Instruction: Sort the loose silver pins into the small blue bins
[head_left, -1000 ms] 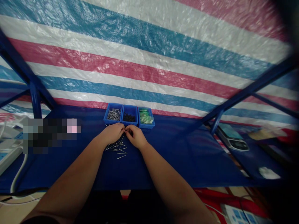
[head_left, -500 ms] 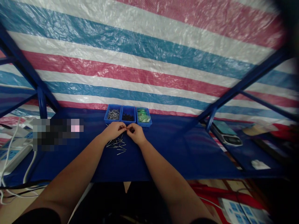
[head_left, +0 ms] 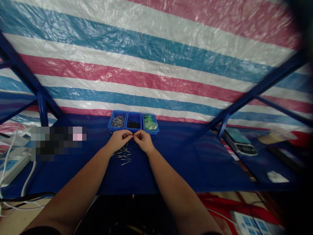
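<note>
My left hand (head_left: 121,138) and my right hand (head_left: 143,140) meet fingertip to fingertip just in front of three blue bins. Both are closed in a pinch, and whatever they hold is too small to make out. Thin, nail-like metal pieces (head_left: 125,155) lie scattered on the table below my left hand. The left bin holds a heap of similar silver metal pieces (head_left: 118,121). In the middle bin are small black pieces (head_left: 133,124). Green and clear plastic packets (head_left: 150,123) fill the right bin.
A blue table (head_left: 181,156) stands before a striped plastic sheet (head_left: 137,78), with blue metal posts (head_left: 43,109) at either side. On the right sits a digital scale (head_left: 241,142). White power strips (head_left: 16,169) and cables are at the left edge.
The view has shifted slightly. My hands stay together at the same spot before the bins, fingertips still pinched, with a small turn of the fingers.
</note>
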Tool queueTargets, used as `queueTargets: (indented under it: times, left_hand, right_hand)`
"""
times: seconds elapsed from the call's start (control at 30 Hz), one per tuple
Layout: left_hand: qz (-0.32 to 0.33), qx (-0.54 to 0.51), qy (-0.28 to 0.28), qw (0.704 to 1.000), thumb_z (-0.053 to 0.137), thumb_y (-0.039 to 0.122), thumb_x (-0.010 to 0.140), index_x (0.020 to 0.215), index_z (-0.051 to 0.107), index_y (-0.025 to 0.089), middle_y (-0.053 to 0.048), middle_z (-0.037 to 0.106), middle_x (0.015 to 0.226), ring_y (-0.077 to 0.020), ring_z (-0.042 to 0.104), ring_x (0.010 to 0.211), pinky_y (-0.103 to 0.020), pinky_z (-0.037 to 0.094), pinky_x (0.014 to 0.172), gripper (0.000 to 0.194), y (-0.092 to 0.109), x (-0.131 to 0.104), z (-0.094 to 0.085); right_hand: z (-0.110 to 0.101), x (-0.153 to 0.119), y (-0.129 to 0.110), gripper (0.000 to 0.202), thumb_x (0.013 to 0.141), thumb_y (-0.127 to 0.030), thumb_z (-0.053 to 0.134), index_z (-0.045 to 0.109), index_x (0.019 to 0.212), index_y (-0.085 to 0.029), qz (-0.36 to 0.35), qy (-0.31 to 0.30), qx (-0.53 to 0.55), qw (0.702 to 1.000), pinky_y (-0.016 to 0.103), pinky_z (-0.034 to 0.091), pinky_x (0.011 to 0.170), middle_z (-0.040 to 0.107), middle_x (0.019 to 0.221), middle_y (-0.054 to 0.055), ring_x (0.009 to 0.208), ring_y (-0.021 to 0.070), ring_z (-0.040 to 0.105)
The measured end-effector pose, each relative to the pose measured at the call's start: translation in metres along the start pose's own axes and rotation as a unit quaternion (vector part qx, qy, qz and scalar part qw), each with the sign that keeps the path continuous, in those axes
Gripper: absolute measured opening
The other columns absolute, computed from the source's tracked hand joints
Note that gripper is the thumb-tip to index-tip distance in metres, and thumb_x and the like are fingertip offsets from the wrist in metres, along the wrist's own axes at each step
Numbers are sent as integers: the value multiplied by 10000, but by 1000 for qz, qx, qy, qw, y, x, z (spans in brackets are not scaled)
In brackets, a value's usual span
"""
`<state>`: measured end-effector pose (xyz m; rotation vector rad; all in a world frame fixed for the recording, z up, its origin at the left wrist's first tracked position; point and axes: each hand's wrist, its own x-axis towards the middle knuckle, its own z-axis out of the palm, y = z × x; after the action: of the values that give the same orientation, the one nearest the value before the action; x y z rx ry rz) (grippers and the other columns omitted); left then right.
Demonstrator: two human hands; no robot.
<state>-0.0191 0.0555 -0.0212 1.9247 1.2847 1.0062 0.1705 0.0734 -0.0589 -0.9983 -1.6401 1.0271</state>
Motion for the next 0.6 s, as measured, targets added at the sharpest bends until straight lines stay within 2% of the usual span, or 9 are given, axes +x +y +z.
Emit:
queueTargets:
  times: [0.2,0.43,0.5,0.6]
  left_hand:
    - [52,45,20,997,660,302,875,1050,758,201,-48,751,893,-156,651,708,-279,496,671,225,-4,-1,-4]
    - [65,38,25,997,662,277,883,1025,749,205,-36,757,888,-147,657,703,-268,500,661,182,-1,0,-6]
    - [66,37,32,997,662,290,885,1008,746,202,-37,754,873,-148,655,693,-270,502,657,173,-1,0,-6]
    - [47,30,52,997,666,307,883,991,742,200,-39,750,852,-155,660,693,-274,506,649,170,-3,-1,-7]
  right_hand:
    - [-1,-2,-6,221,830,-402,674,622,836,-188,8,-3,-6,1000,236,429,564,636,705,-9,592,123,548]
    - [-6,-7,-21,180,867,-372,634,619,850,-193,3,-9,-57,998,231,425,543,642,684,-15,560,118,552]
    - [-10,-7,-29,164,881,-356,624,630,854,-195,-19,8,-81,996,232,419,539,633,672,-15,560,121,553]
    - [-16,1,-43,162,891,-352,623,654,890,-193,-45,69,-110,990,250,463,587,665,728,9,614,139,599]
